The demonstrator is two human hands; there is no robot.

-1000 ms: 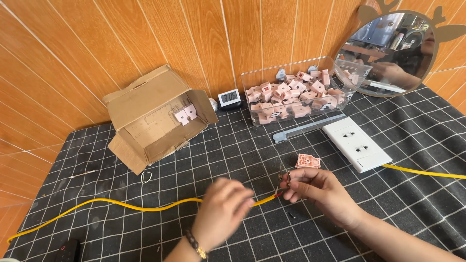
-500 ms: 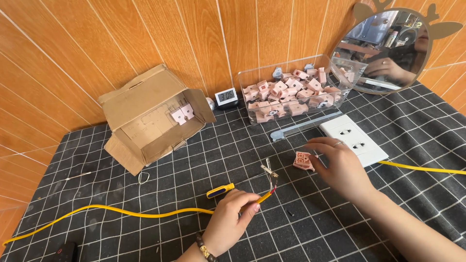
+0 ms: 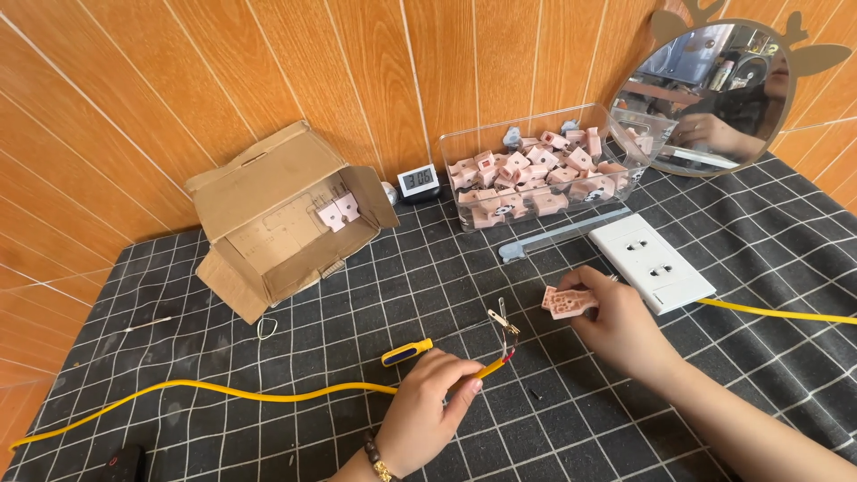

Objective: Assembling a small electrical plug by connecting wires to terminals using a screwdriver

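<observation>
Head view: looks down on a desk [image 3: 268, 419] covered by a black cloth with a white grid, against an orange plank wall.
Left hand: the left hand [image 3: 428, 411], at 6 o'clock, is closed around the end of a yellow cable [image 3: 268, 393]; bare wire ends with small metal terminals [image 3: 503, 323] stick up from the grip toward 1 o'clock.
Screwdriver: a yellow-and-blue screwdriver [image 3: 406, 353] lies at 11 o'clock of the left hand; whether the hand touches it I cannot tell.
Right hand: the right hand [image 3: 625, 330], at 4 o'clock of centre, pinches 1 small pink socket insert [image 3: 569, 302] between thumb and fingers, just above the desk.
Gap: the terminals and the pink insert are near each other but apart.
Cable run: the yellow cable trails from the left hand toward 9 o'clock, reaching the frame's left edge.
Second cable: another yellow length [image 3: 777, 312] leaves at 3 o'clock from beside a white wall socket plate [image 3: 652, 263].
Clear bin: a transparent box [image 3: 464, 156] at 12 o'clock holds many pink inserts.
Cardboard box: an open carton [image 3: 268, 187] at 10 o'clock lies on its side with 2 pink pieces inside.
Other things: a small digital clock [image 3: 417, 181] stands between carton and bin; an antlered mirror [image 3: 723, 98] leans at 2 o'clock.
</observation>
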